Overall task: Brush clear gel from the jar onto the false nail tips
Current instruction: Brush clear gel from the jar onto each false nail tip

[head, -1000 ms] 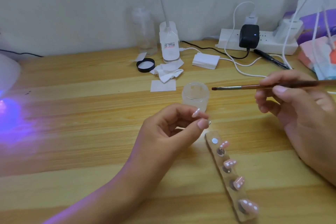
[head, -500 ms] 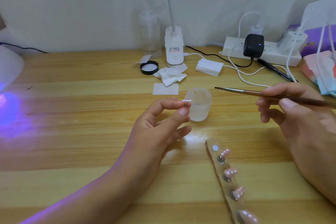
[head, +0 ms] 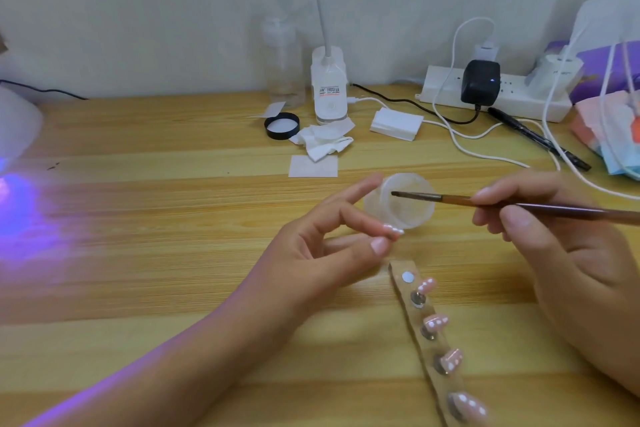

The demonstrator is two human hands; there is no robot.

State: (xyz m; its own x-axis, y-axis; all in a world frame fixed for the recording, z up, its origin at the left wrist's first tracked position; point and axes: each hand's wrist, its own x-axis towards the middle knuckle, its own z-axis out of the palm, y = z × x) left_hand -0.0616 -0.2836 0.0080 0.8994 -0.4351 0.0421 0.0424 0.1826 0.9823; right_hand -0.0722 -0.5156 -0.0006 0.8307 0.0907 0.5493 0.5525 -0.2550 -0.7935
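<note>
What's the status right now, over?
Right hand grips brush, bristles over open jar. Left hand pinches one nail tip. Four tips on holder strip. Nothing blocking.

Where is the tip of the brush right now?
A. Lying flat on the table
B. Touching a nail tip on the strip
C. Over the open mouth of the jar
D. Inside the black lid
C: the right hand holds the brush with its bristles over the open jar; the left hand pinches one nail tip beside it.
</note>
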